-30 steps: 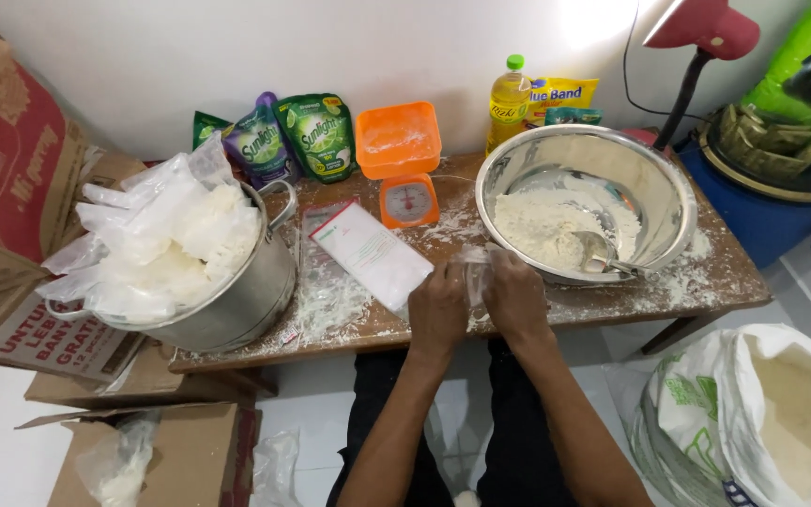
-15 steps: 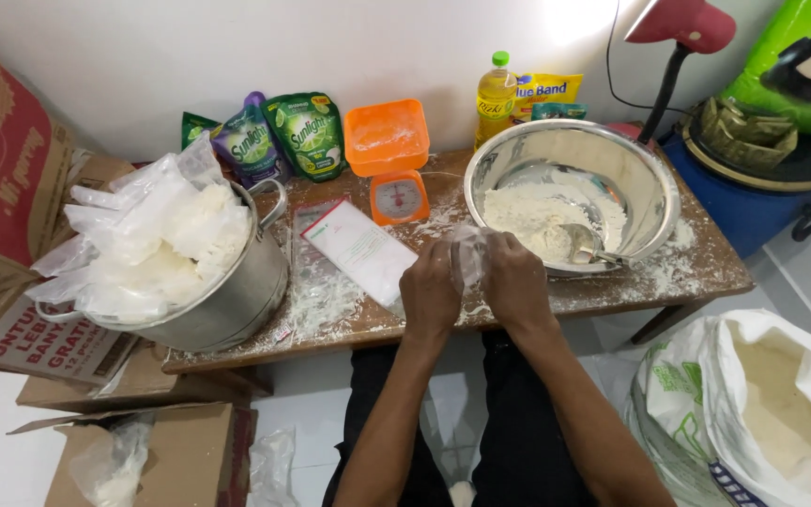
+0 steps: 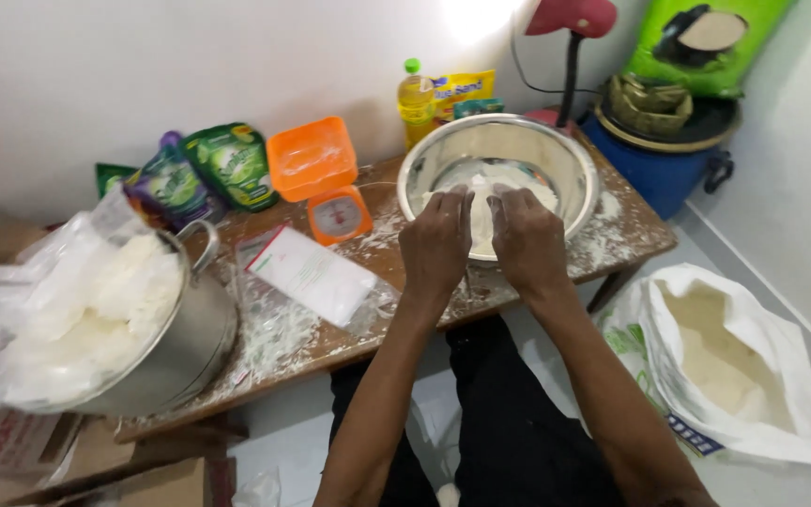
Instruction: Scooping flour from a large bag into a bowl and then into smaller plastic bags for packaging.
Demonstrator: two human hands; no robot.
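both hands are hovering at the steel bowl's near rim; the orange scale is crowding the left; open tabletop is lying between the flat packet and bowl.

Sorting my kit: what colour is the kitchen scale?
Orange, kitchen scale, seen in the head view.

One steel bowl, one big pot, one orange scale, three detergent pouches (green and purple), one oil bottle
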